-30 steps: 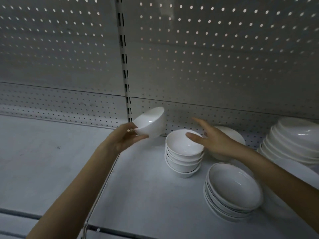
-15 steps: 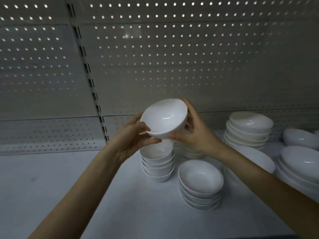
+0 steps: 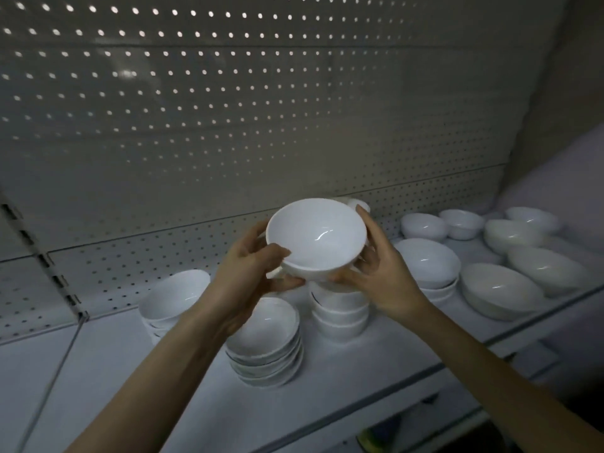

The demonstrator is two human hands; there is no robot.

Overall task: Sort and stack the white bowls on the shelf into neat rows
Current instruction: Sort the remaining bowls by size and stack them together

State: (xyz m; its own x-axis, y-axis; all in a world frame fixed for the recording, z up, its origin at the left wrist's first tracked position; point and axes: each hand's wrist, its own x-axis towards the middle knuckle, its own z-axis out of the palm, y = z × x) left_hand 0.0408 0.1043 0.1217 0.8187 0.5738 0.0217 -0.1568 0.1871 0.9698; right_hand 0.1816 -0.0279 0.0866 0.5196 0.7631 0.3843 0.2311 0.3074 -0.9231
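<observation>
I hold a white bowl (image 3: 315, 238) in the air above the shelf with both hands. My left hand (image 3: 251, 273) grips its left rim and underside. My right hand (image 3: 379, 273) curls round its right side. Directly below it stands a stack of small deep bowls (image 3: 340, 317). A stack of shallower bowls (image 3: 266, 346) sits in front of my left wrist, and another stack of bowls (image 3: 170, 297) stands at the left near the back panel.
Several loose white bowls and low stacks (image 3: 428, 259) spread along the right of the white shelf (image 3: 327, 380). A perforated back panel (image 3: 228, 125) rises behind. The shelf's front edge (image 3: 376, 397) runs diagonally at the lower right.
My right hand joined my left on the bowl, which rose and turned its opening toward me. The camera swung right, bringing more bowls on the right into view.
</observation>
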